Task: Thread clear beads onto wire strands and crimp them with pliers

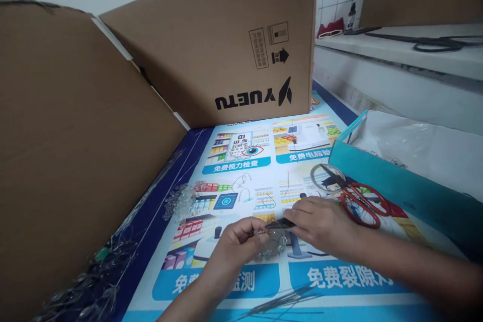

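Over the middle of the printed mat, my left hand (241, 242) is closed in a pinch on a cluster of clear beads (277, 245). Part of the cluster hangs below the fingertips, and thin wire seems to run among the beads. My right hand (320, 219) grips dark pliers (278, 224) with a narrow pointed nose, which reach left to the left fingertips just above the beads. The handles of the pliers are hidden in my right palm. Whether the jaws touch the wire is too small to tell.
Loose clear beads (184, 201) lie to the left. Cut wires (283, 302) are in front. Red-handled scissors (362, 204) and a ring-shaped spool (327, 178) sit beside a teal box (400, 181). Cardboard panels (234, 35) wall the back and left, near tangled wire pieces (109, 271).
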`<state>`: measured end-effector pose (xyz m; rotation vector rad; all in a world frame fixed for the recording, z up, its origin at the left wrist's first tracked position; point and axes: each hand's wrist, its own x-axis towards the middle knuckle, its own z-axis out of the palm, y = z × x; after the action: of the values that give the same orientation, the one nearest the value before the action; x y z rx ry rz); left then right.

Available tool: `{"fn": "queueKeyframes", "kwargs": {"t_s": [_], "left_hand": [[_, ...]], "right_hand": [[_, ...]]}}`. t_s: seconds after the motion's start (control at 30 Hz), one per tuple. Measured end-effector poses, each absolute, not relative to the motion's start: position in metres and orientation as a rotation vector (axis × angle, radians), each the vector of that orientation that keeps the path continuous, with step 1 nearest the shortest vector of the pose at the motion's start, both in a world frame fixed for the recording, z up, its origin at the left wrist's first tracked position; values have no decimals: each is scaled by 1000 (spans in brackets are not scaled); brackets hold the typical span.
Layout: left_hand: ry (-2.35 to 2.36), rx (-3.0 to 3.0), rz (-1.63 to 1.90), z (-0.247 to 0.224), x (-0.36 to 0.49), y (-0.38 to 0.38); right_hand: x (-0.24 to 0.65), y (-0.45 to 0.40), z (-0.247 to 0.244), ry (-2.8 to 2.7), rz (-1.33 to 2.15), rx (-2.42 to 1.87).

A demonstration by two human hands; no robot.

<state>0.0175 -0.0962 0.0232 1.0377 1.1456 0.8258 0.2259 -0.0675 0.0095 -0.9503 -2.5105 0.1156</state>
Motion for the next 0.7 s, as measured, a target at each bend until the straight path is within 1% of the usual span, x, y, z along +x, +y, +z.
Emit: {"fn": "queueKeyframes", "kwargs": {"t_s": [0.17, 0.7], "left_hand": [[1117, 963, 829, 21, 16, -94], [1093, 1038, 884, 12, 15, -96]], "right_hand": [[226, -64, 5, -2511, 118, -914], [226, -62, 4, -2493, 117, -917]]}}
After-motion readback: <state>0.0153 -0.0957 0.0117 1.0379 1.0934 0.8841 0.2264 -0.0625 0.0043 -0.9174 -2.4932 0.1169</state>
